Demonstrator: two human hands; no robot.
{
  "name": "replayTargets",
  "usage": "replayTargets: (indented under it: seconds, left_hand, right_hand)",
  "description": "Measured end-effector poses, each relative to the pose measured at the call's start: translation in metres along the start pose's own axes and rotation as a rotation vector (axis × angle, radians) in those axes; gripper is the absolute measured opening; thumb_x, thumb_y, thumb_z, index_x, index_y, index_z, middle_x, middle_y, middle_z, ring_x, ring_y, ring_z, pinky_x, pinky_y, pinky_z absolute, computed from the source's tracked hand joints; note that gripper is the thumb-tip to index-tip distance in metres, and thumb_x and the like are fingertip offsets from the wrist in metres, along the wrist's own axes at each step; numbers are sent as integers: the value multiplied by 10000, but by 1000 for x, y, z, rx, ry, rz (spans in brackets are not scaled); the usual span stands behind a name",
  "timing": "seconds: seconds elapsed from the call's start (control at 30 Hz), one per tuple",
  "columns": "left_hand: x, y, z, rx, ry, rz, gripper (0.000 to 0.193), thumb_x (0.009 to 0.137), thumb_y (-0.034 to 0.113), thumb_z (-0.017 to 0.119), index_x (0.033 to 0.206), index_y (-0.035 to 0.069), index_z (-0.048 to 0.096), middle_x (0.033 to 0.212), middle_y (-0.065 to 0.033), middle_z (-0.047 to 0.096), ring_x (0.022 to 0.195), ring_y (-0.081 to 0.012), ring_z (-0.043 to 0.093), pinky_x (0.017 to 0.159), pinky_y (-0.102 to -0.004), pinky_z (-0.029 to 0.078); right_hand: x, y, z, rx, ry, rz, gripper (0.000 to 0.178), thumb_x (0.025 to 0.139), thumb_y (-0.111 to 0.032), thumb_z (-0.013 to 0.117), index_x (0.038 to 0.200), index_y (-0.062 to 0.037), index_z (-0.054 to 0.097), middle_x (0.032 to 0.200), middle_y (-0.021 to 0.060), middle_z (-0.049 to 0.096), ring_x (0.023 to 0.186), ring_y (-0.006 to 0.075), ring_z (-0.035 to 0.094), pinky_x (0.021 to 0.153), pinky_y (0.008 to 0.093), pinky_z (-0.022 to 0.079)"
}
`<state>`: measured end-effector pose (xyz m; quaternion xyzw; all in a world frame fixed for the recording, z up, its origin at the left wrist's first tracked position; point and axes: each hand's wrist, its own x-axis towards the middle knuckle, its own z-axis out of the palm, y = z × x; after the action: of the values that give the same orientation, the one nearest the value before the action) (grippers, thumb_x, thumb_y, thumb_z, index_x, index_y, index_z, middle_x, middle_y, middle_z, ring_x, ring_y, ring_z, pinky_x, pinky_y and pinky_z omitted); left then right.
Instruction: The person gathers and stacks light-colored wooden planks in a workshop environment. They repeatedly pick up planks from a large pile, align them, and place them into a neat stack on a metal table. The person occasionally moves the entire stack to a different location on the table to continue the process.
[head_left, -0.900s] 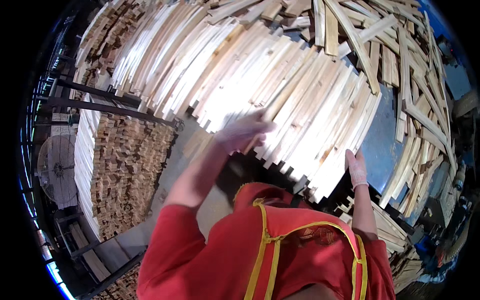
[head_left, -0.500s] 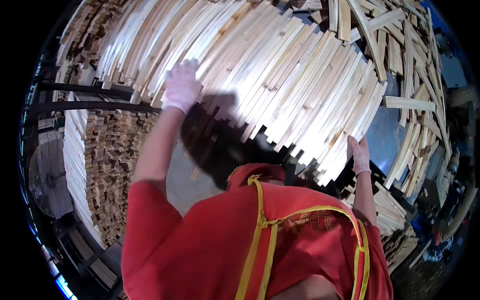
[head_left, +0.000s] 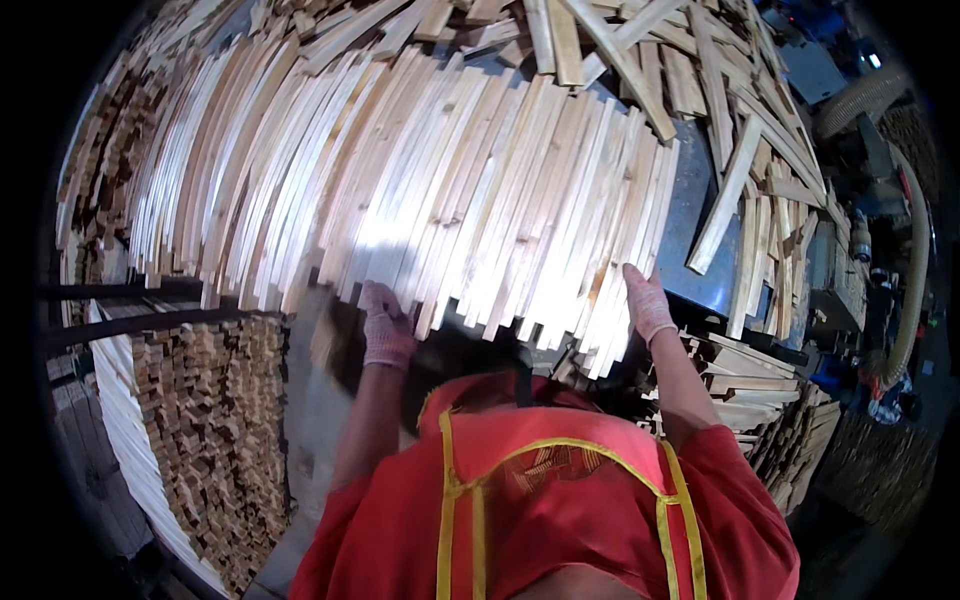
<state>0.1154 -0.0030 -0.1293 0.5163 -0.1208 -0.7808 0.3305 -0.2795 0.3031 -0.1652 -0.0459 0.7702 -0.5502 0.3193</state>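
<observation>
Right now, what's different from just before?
The left hand came off the top of the row of wooden strips, back toward the body, to its near ends. A loose strip swung round over the blue table. The right hand stayed at the row's right edge.

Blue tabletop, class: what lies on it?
Loose wooden strips lie jumbled on the blue tabletop, beside a row of pale strips. A bare patch shows between them; the surface beneath the wood is covered.

Grey floor [head_left: 308, 420], blue tabletop [head_left: 690, 200] (faintly shiny), ribbed hose [head_left: 914, 280]
</observation>
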Motion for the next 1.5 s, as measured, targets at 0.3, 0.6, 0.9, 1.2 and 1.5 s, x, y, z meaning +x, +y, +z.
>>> replayTargets:
  seconds: [0.3,0.6,0.9,1.2,1.5]
  left_hand:
    - [-20,-44,-73,649,-545,8,502,1083,639,543,928,162,519,905,-18,458,841,-225,516,855,-452,526]
    - [31,19,88,788,-659,182,683,992,165,775,1592,54,468,1369,-154,717,1231,-285,705,1006,-489,596]
    - [-88,-1,60,1196,-341,139,815,866,148,898,1578,78,510,1279,-164,718,1224,-257,673,1042,-394,577]
    - [-78,-52,-16,533,-494,-133,1273,774,-28,925,1755,127,129,1238,-129,712,1005,-234,741,896,-366,658]
    - [-200,32,-88,777,-433,328,1322,778,46,936,1770,128,66,1470,-136,644,1258,-192,643,1103,-373,549]
  right_hand:
    - [-14,-43,-46,202,-143,206,817,1036,-180,728,1703,-102,263,1553,183,554,1384,303,564,1193,414,451]
    - [-28,-37,-46,228,-169,93,864,988,-134,742,1706,-82,264,1566,152,551,1407,301,549,1229,426,421]
    - [-70,-20,-90,172,-256,268,553,1019,-258,651,1478,42,581,1277,130,741,1137,299,722,1015,429,586]
    - [-84,30,-123,-442,-423,-246,310,990,-322,677,1092,-35,737,995,193,780,871,370,734,798,476,590]
    - [-128,63,-108,-172,-353,19,590,1015,-497,631,1370,-26,640,1130,177,740,880,373,710,758,566,602]
